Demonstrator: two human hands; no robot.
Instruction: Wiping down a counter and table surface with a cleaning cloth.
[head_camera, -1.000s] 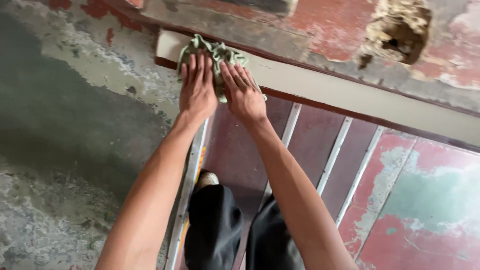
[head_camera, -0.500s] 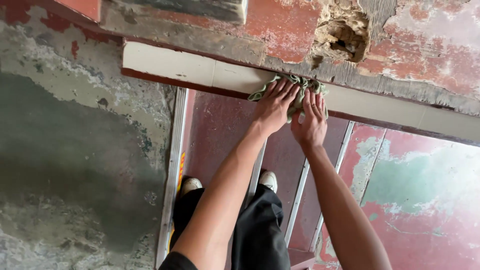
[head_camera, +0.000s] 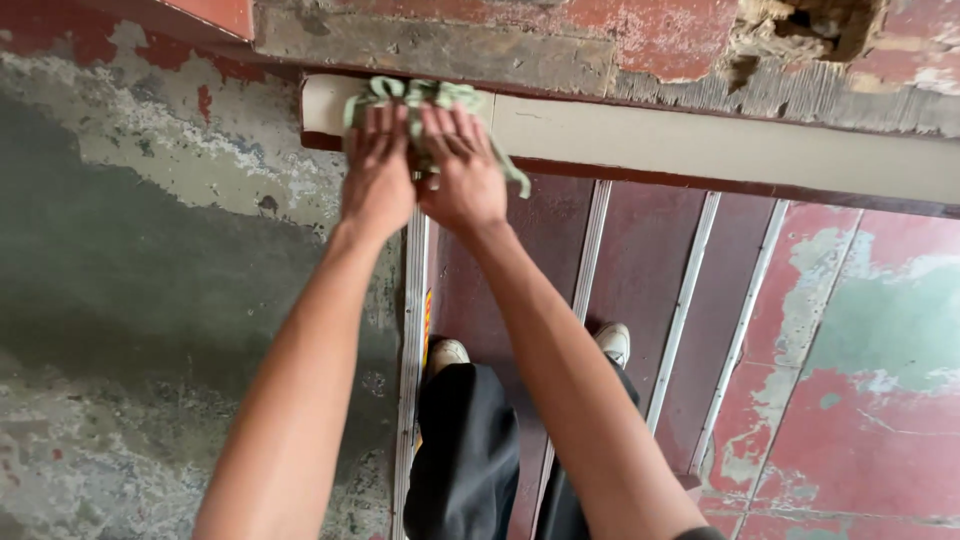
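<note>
**Hands back at ledge's left end**

Left hand (head_camera: 377, 168) & right hand (head_camera: 463, 172) both flat, fingers spread, palms down on green cloth (head_camera: 420, 100); pressing, not gripping. Cloth bunched under fingers at far left end of pale ledge (head_camera: 720, 150), w/ a strip trailing off right edge. Half a sec ago same pair sat further right along ledge, below crumbled hole in wall (head_camera: 810, 25); now shifted back leftward, prob. another wiping pass. Below: maroon steps w/ metal strips (head_camera: 590, 250), white shoes (head_camera: 448, 352), dark trousers.

ledge (head_camera: 720, 150) bare rightward, broken brick wall (head_camera: 640, 35) blocks above
</note>
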